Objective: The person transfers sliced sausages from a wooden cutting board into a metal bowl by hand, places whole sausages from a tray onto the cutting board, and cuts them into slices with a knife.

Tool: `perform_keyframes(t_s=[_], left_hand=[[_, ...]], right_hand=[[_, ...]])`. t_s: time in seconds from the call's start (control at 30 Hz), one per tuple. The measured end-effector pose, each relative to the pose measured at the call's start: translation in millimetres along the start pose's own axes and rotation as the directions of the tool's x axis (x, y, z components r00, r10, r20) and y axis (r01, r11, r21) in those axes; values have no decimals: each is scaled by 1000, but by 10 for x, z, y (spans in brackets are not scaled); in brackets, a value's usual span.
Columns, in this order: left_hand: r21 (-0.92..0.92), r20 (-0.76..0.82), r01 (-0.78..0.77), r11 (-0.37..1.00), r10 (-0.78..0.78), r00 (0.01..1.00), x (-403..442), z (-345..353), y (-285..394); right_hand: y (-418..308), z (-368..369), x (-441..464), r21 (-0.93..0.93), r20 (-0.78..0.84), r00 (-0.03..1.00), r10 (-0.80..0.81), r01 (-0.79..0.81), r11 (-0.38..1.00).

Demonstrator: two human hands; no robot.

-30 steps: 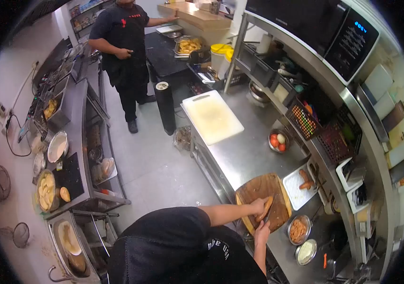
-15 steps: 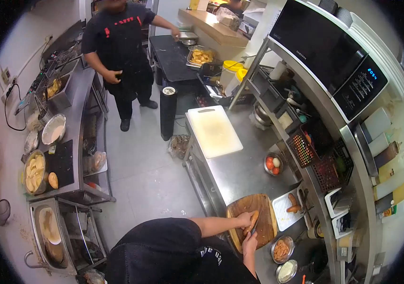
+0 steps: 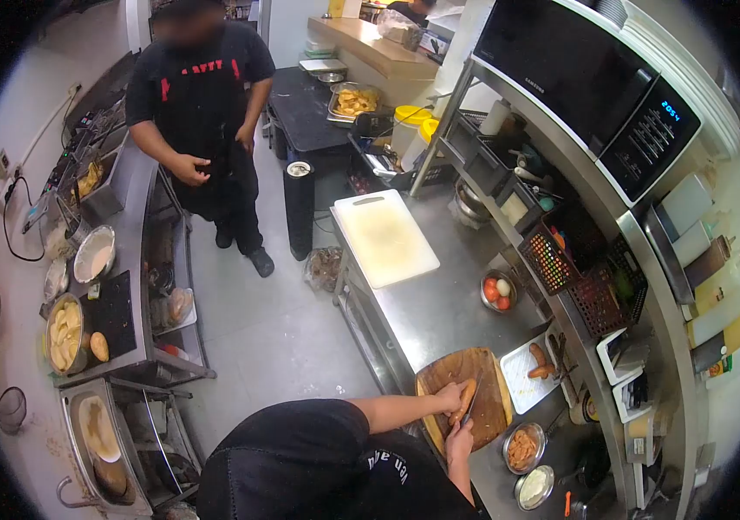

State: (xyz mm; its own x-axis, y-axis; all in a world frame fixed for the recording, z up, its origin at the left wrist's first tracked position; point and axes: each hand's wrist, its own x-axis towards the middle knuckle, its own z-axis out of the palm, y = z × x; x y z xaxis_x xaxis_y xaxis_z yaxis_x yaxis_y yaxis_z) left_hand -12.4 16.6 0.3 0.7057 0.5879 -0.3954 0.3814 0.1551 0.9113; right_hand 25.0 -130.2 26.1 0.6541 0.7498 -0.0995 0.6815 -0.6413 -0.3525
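Observation:
My left hand (image 3: pixel 449 399) is closed on a sausage (image 3: pixel 463 404), pressing it to a brown wooden cutting board (image 3: pixel 489 394). In my right hand (image 3: pixel 459 440) is a knife (image 3: pixel 470 406), its blade lying along the sausage's right side. Whether the blade has cut in, I cannot make out. Just beyond the board, a white tray (image 3: pixel 521 390) carries more sausages (image 3: pixel 540 362).
A bowl of orange-pink pieces (image 3: pixel 522 449) and a bowl of something white (image 3: pixel 534 488) stand right of the board. Farther along are a bowl of tomatoes (image 3: pixel 497 293) and a white cutting board (image 3: pixel 385 238). A co-worker (image 3: pixel 205 121) stands across the aisle.
The co-worker has drawn an arm back from the dark counter and stepped closer. The knife blade shows more along the sausage. My view has shifted slightly.

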Motion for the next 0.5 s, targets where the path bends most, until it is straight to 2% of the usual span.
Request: perform_keyframes(t_s=[0.07,0.17,0.5], left_hand=[[-48,62,65,997,-62,996,-78,-62,109],[-110,74,90,990,-83,994,-83,-46,110],[-107,79,100,989,-92,993,26,-2,16]], right_hand=[[6,9,-10,-1,-25,1000,-6,6,1000],[-40,-12,-14,-19,-4,1000,5,-5,1000],[40,56,12,-46,8,1000,-14,14,999]])
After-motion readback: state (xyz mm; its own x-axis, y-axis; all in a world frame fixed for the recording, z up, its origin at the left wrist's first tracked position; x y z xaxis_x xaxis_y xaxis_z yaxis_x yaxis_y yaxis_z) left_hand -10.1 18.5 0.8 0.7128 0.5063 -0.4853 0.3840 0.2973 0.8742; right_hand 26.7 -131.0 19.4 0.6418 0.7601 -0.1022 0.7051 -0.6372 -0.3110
